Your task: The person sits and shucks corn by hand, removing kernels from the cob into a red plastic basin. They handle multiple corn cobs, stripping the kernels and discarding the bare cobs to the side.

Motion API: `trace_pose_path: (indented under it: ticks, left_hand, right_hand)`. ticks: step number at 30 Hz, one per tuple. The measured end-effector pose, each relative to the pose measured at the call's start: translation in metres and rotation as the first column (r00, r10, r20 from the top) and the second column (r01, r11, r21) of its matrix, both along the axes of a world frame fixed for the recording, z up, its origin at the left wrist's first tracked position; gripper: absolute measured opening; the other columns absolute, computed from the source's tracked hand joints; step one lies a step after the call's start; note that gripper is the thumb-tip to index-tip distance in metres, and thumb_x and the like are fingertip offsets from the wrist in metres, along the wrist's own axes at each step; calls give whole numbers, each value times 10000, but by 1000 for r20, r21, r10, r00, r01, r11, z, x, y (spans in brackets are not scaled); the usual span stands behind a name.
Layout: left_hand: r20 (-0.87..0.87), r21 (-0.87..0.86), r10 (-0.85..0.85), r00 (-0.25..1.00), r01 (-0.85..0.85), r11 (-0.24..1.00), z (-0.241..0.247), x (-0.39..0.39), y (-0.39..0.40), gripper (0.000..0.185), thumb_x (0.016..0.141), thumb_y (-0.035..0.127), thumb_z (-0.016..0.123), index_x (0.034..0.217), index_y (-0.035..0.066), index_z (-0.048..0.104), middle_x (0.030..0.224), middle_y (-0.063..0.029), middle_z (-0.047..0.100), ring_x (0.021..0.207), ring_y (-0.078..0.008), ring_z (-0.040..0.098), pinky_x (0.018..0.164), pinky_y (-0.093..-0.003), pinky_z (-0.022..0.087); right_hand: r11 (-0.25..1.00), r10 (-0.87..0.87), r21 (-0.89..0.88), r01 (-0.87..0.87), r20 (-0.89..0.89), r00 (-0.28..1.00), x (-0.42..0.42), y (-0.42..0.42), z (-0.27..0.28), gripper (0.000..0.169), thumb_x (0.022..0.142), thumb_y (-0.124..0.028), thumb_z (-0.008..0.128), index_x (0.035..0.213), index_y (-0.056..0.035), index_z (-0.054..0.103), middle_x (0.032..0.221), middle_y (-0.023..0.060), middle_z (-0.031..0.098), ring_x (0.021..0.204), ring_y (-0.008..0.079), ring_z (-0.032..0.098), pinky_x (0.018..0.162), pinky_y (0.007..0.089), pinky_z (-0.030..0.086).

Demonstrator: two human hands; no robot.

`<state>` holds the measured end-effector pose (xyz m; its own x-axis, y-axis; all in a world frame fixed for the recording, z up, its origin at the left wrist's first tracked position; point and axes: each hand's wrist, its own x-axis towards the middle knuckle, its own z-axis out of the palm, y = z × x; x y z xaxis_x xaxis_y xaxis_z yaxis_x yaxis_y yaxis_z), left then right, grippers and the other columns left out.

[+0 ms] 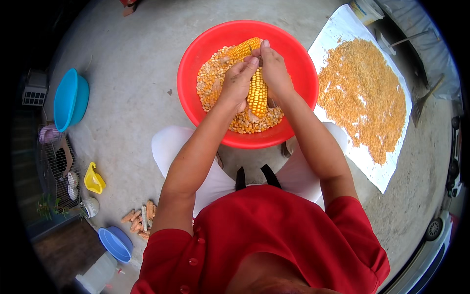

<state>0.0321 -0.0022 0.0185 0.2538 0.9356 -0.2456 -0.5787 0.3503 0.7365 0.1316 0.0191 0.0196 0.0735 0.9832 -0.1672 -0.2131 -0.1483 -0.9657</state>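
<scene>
Both hands are close together over a wide red plastic basin [227,140] of loose corn kernels [253,124]. My left hand [238,81] has its fingers curled by the upper end of a yellow ear of corn [258,96] that lies between the wrists. My right hand [276,70] bends around the same end, its thumb raised. Against the right fingertips rests a second ear of corn [242,48], pointing away to the left. Something dark and narrow shows between the hands; what it is stays partly hidden. Pale husk pieces lie among the kernels.
A white sheet [372,178] at the right bears spread grain [363,95]. Bare cobs [137,222] lie at lower left near a blue basin [115,244], a yellow scoop [95,180] and a turquoise basin [71,99]. A broom [426,97] and a white bucket [367,11] stand right.
</scene>
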Motion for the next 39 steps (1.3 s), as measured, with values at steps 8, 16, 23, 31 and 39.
trace_pose_path:
  ticks: [8, 16, 23, 31, 39]
  left_hand:
    - [-55, -23, 182, 982, -183, 983, -4, -10, 12, 298, 976, 225, 400, 1140, -4, 496, 1093, -128, 561, 1009, -185, 560, 858, -345, 486]
    - [-19, -51, -139, 990, 138, 989, -1, -5, -1, 340, 967, 267, 430, 1164, -6, 478, 1110, -114, 557, 992, -174, 560, 846, -324, 479]
    - [-221, 160, -25, 975, 61, 985, -17, 1, 1, 359, 956, 284, 468, 1153, -13, 510, 1013, -65, 610, 884, -105, 596, 748, -242, 496]
    - [-124, 128, 71, 990, -55, 990, -13, 9, -4, 372, 982, 264, 390, 1136, -49, 519, 942, -69, 607, 790, -91, 582, 686, -223, 488]
    - [-123, 128, -13, 992, 29, 991, -10, 6, -1, 369, 976, 299, 400, 1112, -17, 533, 939, -72, 622, 790, -112, 611, 672, -242, 511]
  right_hand:
    - [987, 133, -77, -142, -116, 984, -4, -4, -1, 377, 929, -316, 473, 1025, 39, 557, 931, 114, 600, 839, 150, 566, 752, 288, 464]
    - [977, -129, -210, 35, -455, 881, 7, 9, 7, 309, 916, -274, 441, 980, 10, 544, 855, 116, 585, 723, 203, 596, 632, 352, 504]
    - [992, -108, -102, 70, -435, 894, 2, 9, 0, 213, 904, -222, 460, 887, -30, 550, 812, 72, 567, 651, 147, 538, 603, 297, 458]
    - [999, -31, 6, 36, -398, 917, 3, 3, 11, 185, 896, -195, 460, 941, -27, 525, 821, 81, 563, 723, 173, 581, 644, 311, 508]
    - [998, -36, 33, 51, -358, 933, 3, 1, 13, 166, 888, -186, 469, 904, -35, 536, 792, 56, 547, 671, 141, 542, 602, 287, 476]
